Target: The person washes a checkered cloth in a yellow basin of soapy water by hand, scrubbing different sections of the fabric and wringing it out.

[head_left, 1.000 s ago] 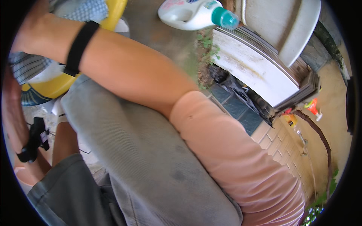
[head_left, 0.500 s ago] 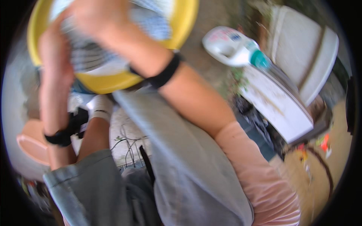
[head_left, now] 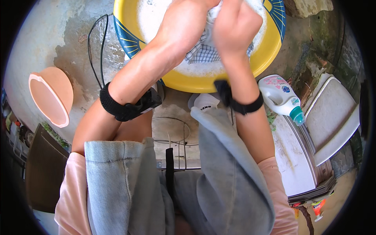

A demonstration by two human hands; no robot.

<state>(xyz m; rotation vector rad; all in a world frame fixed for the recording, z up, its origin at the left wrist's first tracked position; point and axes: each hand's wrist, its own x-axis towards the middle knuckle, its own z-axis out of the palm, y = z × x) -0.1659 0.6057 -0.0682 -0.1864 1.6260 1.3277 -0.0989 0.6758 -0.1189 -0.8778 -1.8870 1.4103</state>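
Note:
Both hands work over a yellow basin (head_left: 192,83) with blue patterned panels, filled with white suds (head_left: 150,11). A wet checked cloth (head_left: 205,54), white with dark lines, lies partly in the suds and rises between the hands. My left hand (head_left: 187,22) is closed on the cloth, its fingertips cut off by the top edge. Close beside it, my right hand (head_left: 237,29) grips the cloth in a fist, slightly blurred. Each wrist wears a black strap.
A white detergent bottle (head_left: 279,94) with a teal cap lies right of the basin, by stacked white boards (head_left: 291,156) and a white plastic panel (head_left: 333,113). At left are a peach tub (head_left: 53,96) and a dark cable (head_left: 91,51). A wire rack (head_left: 182,137) sits between my legs.
The view has swung, so the basin now sits farther right in it. My hands, formerly crossed closely over the cloth at upper left, are now side by side above the suds, gripping it.

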